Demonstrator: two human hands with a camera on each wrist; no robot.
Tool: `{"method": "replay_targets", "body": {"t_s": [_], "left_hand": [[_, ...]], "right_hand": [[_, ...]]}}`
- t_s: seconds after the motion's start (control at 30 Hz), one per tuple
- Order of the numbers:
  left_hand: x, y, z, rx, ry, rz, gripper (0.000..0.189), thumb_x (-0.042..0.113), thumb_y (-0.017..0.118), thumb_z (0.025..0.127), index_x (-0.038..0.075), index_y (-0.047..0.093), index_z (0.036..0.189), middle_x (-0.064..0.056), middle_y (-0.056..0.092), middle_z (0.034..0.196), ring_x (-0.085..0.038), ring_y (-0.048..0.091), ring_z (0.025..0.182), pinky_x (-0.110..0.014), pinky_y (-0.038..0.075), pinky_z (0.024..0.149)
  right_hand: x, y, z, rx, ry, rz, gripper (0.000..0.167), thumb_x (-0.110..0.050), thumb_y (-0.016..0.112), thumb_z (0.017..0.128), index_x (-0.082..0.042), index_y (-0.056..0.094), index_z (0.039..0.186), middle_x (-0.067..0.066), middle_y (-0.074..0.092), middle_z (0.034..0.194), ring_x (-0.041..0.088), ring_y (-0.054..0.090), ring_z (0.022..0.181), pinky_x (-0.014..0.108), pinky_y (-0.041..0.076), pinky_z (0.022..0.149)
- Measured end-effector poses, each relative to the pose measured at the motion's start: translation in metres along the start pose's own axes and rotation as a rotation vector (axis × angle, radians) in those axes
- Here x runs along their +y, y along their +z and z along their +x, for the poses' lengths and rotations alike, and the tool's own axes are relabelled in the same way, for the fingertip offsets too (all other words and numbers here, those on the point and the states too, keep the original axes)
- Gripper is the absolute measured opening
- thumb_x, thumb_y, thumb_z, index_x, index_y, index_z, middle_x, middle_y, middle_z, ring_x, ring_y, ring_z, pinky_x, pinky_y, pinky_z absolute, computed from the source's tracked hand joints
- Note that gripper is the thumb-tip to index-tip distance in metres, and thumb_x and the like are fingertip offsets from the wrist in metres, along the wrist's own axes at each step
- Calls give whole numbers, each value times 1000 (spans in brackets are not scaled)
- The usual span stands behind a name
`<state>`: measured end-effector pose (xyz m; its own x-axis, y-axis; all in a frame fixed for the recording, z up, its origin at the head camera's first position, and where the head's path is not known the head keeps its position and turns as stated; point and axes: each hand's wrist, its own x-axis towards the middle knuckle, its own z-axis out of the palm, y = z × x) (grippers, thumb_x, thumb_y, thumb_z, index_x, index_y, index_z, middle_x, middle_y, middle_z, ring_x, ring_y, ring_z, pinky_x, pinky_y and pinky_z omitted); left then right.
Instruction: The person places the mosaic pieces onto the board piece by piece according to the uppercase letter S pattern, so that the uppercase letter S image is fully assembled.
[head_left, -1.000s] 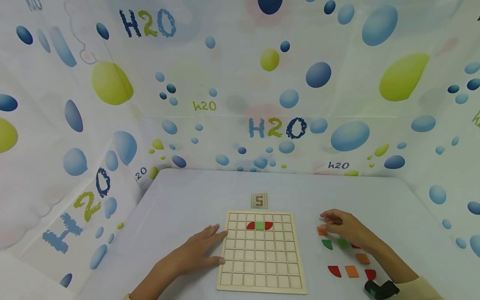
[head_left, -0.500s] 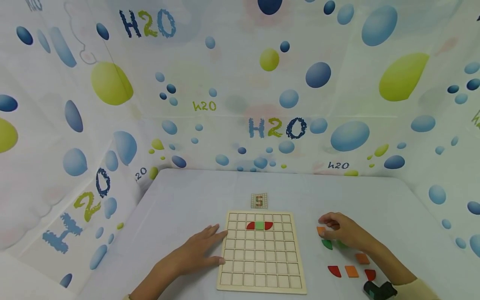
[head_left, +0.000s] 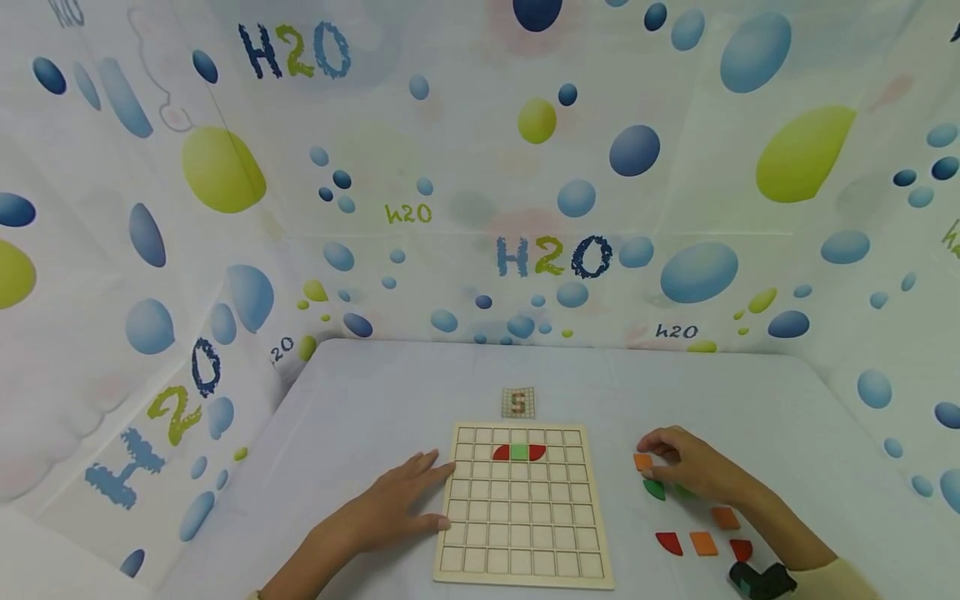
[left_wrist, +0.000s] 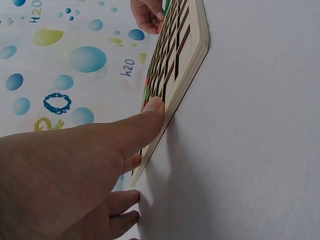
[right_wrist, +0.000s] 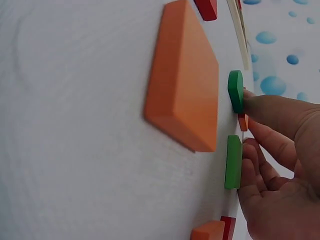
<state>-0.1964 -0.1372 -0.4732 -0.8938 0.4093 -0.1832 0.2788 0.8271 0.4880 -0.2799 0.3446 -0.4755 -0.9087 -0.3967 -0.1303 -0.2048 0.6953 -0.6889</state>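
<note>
My left hand lies with spread fingers at the left edge of the wooden grid board, thumb and fingertips right at the frame. In the left wrist view, its thumb overlaps the board's rim. A green square tile sits between two red quarter-round tiles in an upper row. To the board's right, my right hand curls over an orange square tile, thumb on its near side and index finger beyond it. A dark green quarter-round tile lies just below; a light green tile is near the other fingers.
A small pattern card lies beyond the board. Nearer me on the right are orange square tiles and red quarter-round tiles. A black wrist device is on my right wrist. A printed curtain hangs behind the white table.
My right hand has come slightly down and toward me, its thumb and index finger closing around the orange square tile. My left hand and the board have stayed in place.
</note>
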Motion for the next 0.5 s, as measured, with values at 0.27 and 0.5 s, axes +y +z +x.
{"method": "replay_targets", "body": {"t_s": [0.27,0.5], "left_hand": [[0,0,-1,4,12,3,84,64,70,93,24,44,162,-18,31,171,-45,26,158,-72,30,120],[0,0,-2,6,15,5,84,65,69,93,25,44,162,-17,31,172,-44,26,159,-71,30,120]], "right_hand": [[2,-1,1,-8,-25,-25,26,-20,80,94,-11,70,117,3,62,118,22,58,110,22,55,97],[3,-1,0,-11,-27,-42,25,-18,80,95,-13,71,118,2,63,117,21,58,110,18,53,95]]}}
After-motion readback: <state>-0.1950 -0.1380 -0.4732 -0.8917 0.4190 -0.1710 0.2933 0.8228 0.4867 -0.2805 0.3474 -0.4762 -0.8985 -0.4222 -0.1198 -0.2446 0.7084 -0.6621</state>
